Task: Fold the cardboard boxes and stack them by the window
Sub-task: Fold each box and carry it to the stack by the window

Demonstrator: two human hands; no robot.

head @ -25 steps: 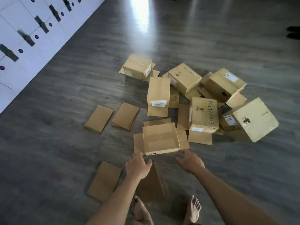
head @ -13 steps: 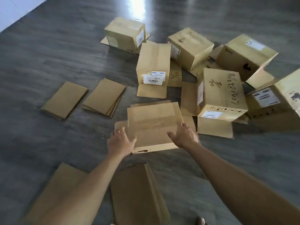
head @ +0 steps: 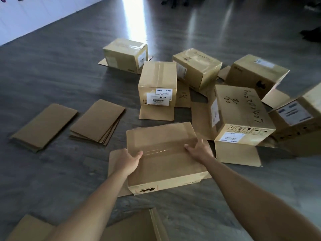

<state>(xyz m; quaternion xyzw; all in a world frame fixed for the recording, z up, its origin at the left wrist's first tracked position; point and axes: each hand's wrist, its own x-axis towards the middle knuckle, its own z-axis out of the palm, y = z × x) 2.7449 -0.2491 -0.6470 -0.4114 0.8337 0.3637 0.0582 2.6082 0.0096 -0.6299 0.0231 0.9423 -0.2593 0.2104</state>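
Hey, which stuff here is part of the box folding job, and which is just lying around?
Job: nearest box, held by left hand and right hand; labelled box; flattened stacks.
Lying about: dark objects at the far right, white cabinets.

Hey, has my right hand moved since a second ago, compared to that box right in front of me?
Yes. The right hand has moved forward from the floor just short of the nearest box onto its top right edge.

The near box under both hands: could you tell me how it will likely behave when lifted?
The box probably lifts lightly, since its bottom flaps splay open. It may flex and its loose flaps dangle.
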